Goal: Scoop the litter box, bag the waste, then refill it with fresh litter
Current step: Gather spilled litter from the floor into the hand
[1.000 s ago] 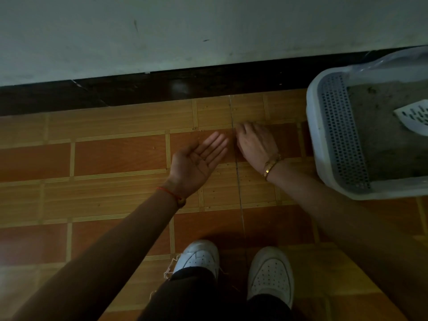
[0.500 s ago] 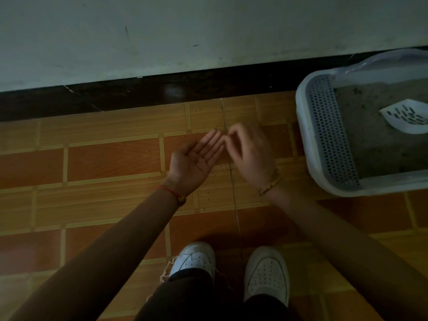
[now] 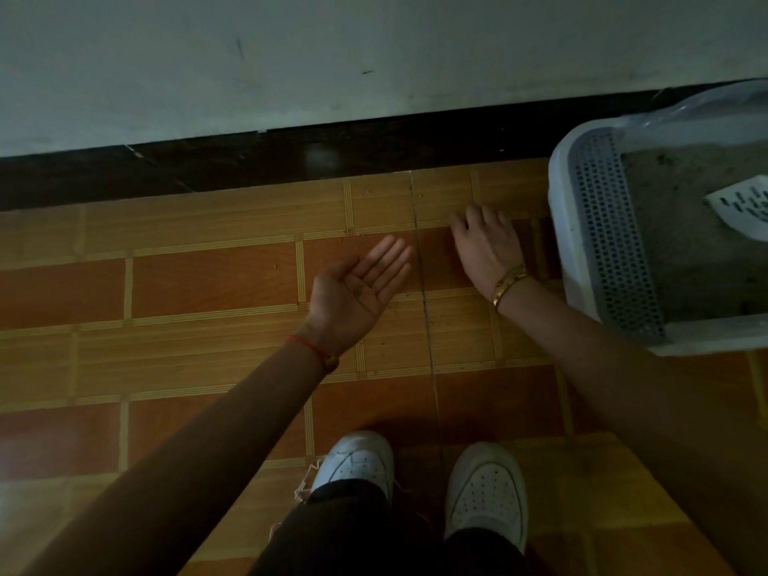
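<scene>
We seem to be collecting spilled litter [image 3: 275, 266]: left grip [image 3: 353, 293] released palm-up, right grip [image 3: 486, 247] released on floor [image 3: 208, 284]; next, pinch more.

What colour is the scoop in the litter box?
The scoop is white; head view.

Home interior, dim floor corner: wood-pattern tiled floor [image 3: 208, 293] across frame, pale painted wall [image 3: 291, 56] along top, dark skirting [image 3: 332, 155] below it, cat litter box [image 3: 569, 259] at right edge.
</scene>
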